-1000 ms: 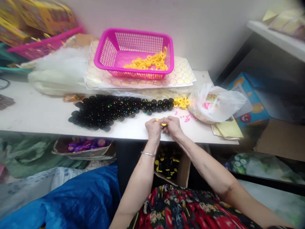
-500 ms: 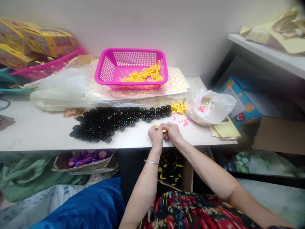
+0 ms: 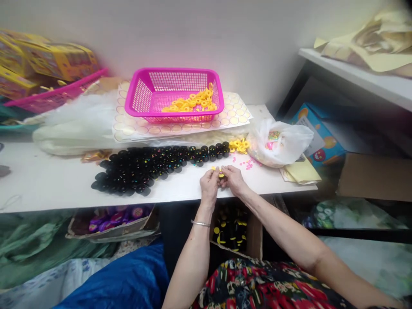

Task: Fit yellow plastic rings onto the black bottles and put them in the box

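Observation:
My left hand (image 3: 209,185) and my right hand (image 3: 234,180) meet above the front of the white table (image 3: 180,189). Pinched between their fingertips is a small yellow-and-black piece (image 3: 221,174) with a pinkish spot; the fingers cover most of it. Beyond the hands, a row of small black cup-like pieces (image 3: 202,154) runs left into a large cluster (image 3: 128,169), dotted with coloured bits. Yellow ring-shaped pieces (image 3: 238,146) lie at the row's right end. Tiny pink bits (image 3: 248,164) are scattered just in front of them.
A pink basket (image 3: 174,119) with yellow rings stands on sheets of round stickers (image 3: 236,112). To the right are a white plastic bag (image 3: 291,139) and a blue box (image 3: 317,133). Under the table sit a carton of black-and-yellow pieces (image 3: 231,229) and a box of purple packets (image 3: 117,216).
The camera view has shifted slightly. My fingers have moved a little around the small piece, which both hands still hold in nearly the same place.

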A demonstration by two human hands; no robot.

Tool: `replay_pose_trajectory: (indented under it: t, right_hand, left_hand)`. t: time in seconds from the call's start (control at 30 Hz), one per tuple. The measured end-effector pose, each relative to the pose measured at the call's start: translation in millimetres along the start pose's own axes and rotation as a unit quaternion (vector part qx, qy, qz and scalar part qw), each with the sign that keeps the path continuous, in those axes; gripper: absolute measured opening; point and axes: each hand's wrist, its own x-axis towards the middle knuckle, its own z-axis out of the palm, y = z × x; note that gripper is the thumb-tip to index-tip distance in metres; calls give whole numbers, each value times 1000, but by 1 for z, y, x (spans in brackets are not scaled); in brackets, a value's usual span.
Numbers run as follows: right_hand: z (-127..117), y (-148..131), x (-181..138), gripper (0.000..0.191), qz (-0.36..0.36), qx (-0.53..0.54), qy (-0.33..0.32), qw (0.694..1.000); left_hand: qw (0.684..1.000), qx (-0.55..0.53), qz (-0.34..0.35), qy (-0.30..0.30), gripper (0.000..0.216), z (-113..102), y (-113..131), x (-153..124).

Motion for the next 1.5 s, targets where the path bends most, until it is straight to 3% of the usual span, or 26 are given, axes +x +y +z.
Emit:
replay_pose_trajectory:
  t: [0.07,0.13,0.27,0.37,0.47,0.57,0.77,0.93,1.1,1.3,1.4,1.5]
  right_hand:
    - [-1,-1,-7,26,-39,36,18,998]
    - [-3,-2,-18,27,-69,42,23,996]
    - [-14,-9,-40,32,-37,-35,-16,999]
    - [-26,-20,-46,37,-8,-78,-2,997]
    - [-38,-31,-47,37,80,-45,-111,990]
    - [-50,-36,-49,37,164,10,-265,950]
    - [-79,-32,-49,40,161,-6,-397,904]
    - [-89,-35,-50,43,141,-67,-431,889]
    - [-88,-41,-55,54,121,-100,-470,868]
    - [-90,-29,-58,51,98,-92,-465,875]
    - [-89,-22,-61,46,99,-72,-456,881]
    - [-82,-19,-62,49,114,-61,-478,869]
  left_hand:
    - [998,-16,28,-55,33,-3,2,-8]
    - [997,-16,48,-50,44,-4,3,-16]
    - [998,10,60,-21,35,-6,6,-36]
    - [990,47,98,-87,33,-12,13,-48]
    - [969,107,135,-179,31,-19,20,-57]
    - [950,155,153,-222,35,-23,22,-63]
    - [933,208,157,-250,40,-17,27,-79]
    - [896,265,195,-298,25,-6,33,-84]
    - [871,311,217,-311,25,-3,30,-86]
    - [831,365,258,-331,19,-4,32,-91]
    - [829,381,249,-326,20,-8,29,-92]
    - [830,399,234,-311,26,-13,25,-90]
